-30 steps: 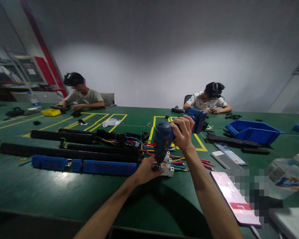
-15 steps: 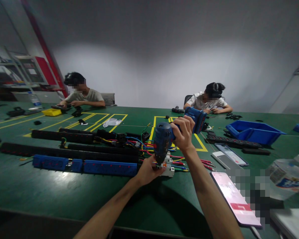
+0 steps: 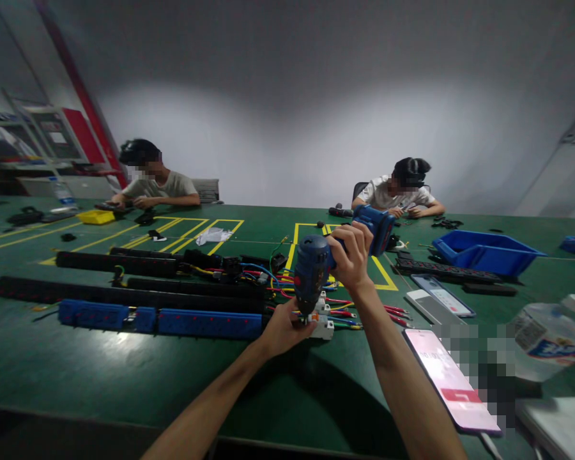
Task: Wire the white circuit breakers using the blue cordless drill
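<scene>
Pressing nose-down onto the white breaker [image 3: 322, 326] on the green table [image 3: 100, 370], the blue drill [image 3: 314, 271] is clamped in the right hand [image 3: 352, 259]; the left hand [image 3: 282, 329] closes on the breaker, bracing it beside 1 blue power strip [image 3: 208, 322].

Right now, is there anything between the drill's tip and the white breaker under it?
Nothing visible. The blue drill, gripped by the right hand, points down onto the white breaker; the left hand holds the breaker from the side.
</scene>
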Demonstrator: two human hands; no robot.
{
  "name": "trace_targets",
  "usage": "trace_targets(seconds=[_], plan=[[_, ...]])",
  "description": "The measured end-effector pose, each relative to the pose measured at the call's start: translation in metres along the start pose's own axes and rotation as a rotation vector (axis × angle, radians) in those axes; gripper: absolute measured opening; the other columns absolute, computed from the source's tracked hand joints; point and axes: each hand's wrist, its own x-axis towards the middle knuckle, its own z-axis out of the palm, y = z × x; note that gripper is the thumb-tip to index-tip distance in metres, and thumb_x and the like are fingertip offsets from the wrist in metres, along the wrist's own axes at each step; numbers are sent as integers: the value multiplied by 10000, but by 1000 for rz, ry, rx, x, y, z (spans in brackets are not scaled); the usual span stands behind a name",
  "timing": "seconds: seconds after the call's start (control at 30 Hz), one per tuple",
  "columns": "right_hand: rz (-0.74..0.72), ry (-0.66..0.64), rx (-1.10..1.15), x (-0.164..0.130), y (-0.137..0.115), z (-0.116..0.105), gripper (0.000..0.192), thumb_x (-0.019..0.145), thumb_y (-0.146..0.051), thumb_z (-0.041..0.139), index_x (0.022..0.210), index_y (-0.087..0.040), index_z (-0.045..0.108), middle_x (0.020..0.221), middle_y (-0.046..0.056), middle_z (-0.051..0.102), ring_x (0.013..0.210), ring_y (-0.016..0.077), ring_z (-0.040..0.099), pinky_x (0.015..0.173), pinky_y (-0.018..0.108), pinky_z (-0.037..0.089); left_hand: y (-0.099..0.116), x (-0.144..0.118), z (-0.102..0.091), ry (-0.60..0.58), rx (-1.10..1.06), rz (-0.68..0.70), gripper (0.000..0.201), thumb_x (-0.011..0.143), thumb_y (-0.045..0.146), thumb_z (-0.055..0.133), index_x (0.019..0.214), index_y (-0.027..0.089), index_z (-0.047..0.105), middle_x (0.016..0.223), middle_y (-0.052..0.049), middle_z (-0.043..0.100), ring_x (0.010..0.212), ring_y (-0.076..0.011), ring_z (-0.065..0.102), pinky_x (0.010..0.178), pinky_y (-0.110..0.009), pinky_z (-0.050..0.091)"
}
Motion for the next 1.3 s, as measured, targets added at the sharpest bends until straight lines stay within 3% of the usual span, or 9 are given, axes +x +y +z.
trace_targets(seconds=[0.43, 0.63, 0.83, 1.3], plan=[[-3, -26, 6, 0, 0, -1, 187, 867, -175, 593, 1039, -248, 591, 991, 45, 635, 1051, 212, 571, 1055, 484, 395, 7, -1, 3, -14, -25, 6, 447, 814, 258, 726, 1240, 153, 642, 1183, -105, 718, 1017, -254, 708, 834, -326, 602], [25, -45, -3, -1, 0, -1, 215, 853, -162, 602, 1042, -264, 597, 1000, 37, 644, 1050, 212, 575, 1053, 484, 385, 4, -1, 3, -5, 41, -19, 432, 799, 289, 748, 1203, 161, 665, 1174, -100, 726, 889, -231, 726, 699, -283, 602], [3, -17, -11, -1, 2, 0, 204, 855, -171, 610, 1043, -248, 592, 968, 41, 640, 1033, 208, 570, 1047, 476, 394, 4, -1, 4, -26, -62, 0, 448, 816, 274, 731, 1242, 163, 650, 1220, -100, 709, 1045, -249, 704, 892, -336, 587], [7, -11, -5, -1, 1, 0, 196, 869, -178, 589, 1052, -248, 594, 984, 47, 638, 1034, 217, 569, 1045, 488, 392, 0, -1, 3, -24, -6, -21, 459, 804, 282, 745, 1237, 165, 651, 1187, -108, 721, 972, -252, 722, 832, -337, 603]])
